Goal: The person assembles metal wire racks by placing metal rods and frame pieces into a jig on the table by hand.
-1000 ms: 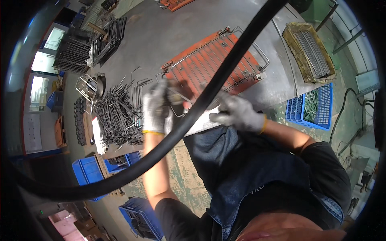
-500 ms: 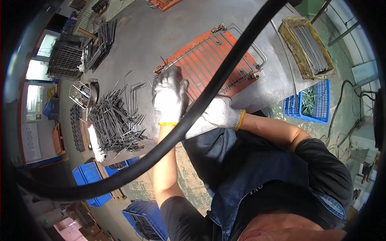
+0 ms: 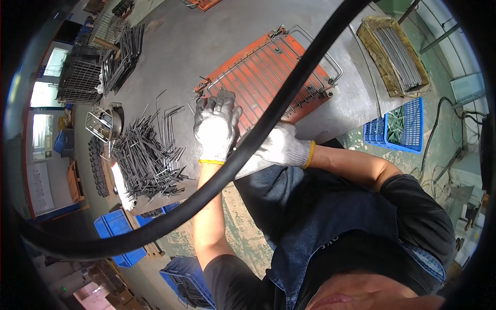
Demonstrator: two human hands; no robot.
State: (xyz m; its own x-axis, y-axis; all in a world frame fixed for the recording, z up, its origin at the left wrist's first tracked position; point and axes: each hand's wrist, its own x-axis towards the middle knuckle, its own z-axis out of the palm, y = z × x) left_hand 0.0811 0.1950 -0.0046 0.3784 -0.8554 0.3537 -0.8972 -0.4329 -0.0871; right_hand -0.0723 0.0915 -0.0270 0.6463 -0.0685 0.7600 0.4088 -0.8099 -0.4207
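An orange fixture plate [image 3: 258, 101] lies on the metal table, with a wire rack [image 3: 281, 57] of parallel rods and a bent outer wire laid over it. My left hand [image 3: 214, 126], in a white glove with grey fingers, is at the rack's near left corner. Its fingers bend over the end of the rack and the plate's edge. My right hand [image 3: 281, 147], gloved too, rests near the plate's front edge close to my apron. A black cable crosses in front and hides its fingers.
A heap of bent metal rods [image 3: 147, 157] lies left on the table. Beyond it are stacked wire pieces [image 3: 124, 59]. A yellow box of rods [image 3: 369, 57] sits at the right edge, above a blue crate [image 3: 380, 134]. The thick black cable [image 3: 206, 201] arcs across the view.
My left hand has shifted slightly left and back toward me, its fingers now more bent. The right hand stays about where it was. The whole view has shifted slightly.
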